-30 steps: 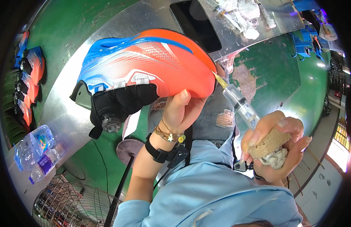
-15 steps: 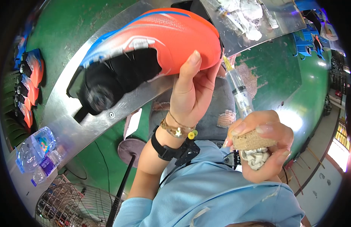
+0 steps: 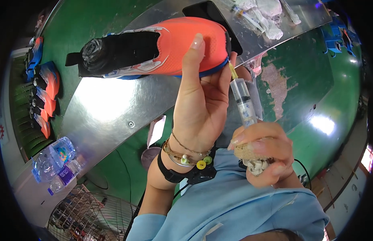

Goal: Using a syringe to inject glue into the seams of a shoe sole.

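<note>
A bright orange shoe [image 3: 176,48] with a black collar and blue sole edge lies nearly level, toe to the right. Beneath its forefoot, my left hand [image 3: 198,96] is closed around it, thumb pressed on the upper. My right hand [image 3: 271,134] grips a clear syringe [image 3: 242,102] with a yellow needle [image 3: 233,71]. The needle's tip is at the sole edge by the toe; contact is hard to make out. Also in my right hand are a tan, coarse-looking piece [image 3: 251,150] and crumpled white material [image 3: 257,166].
Behind the toe, a black phone [image 3: 212,14] lies on the metal table [image 3: 154,100]. Crumpled white material and another syringe [image 3: 251,18] are at the far right. Plastic bottles [image 3: 56,160] stand left, above a wire fan cage [image 3: 90,217]. More orange shoes [image 3: 50,80] sit on a far-left rack.
The shoe has turned from a slant to nearly level, showing its black opening more from above. My right hand and the syringe have shifted left and up, staying at the toe.
</note>
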Demonstrator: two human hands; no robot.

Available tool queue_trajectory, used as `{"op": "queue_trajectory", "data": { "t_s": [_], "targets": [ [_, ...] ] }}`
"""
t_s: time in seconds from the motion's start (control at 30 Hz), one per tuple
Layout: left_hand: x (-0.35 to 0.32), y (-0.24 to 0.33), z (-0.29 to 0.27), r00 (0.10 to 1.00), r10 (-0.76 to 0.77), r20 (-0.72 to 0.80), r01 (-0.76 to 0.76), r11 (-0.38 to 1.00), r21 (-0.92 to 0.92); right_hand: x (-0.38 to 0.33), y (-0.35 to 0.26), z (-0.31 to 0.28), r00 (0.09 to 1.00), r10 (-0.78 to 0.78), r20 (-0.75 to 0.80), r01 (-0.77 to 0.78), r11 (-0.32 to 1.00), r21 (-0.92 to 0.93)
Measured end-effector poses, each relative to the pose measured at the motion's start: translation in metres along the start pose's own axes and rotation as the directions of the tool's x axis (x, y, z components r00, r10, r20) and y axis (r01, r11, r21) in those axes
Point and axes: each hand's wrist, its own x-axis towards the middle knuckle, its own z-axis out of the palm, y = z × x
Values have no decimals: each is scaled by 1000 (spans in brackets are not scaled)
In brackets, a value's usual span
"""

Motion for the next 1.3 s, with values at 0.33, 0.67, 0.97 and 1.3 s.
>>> {"op": "queue_trajectory", "data": {
  "t_s": [0.33,0.67,0.97,1.3],
  "targets": [
    [17,78,-27,998,47,44,-54,986,159,15,3,-57,985,70,-159,-64,997,41],
    [38,262,-112,789,613,41,-566,700,435,50,92,-121,898,119,-424,-101,993,65],
    [-27,238,-131,695,718,37,-516,461,722,50,91,-133,788,249,-563,-186,968,168],
    [-40,-5,-48,985,132,112,-144,264,954,72,42,-118,707,226,-670,-71,966,250]
  ]
}}
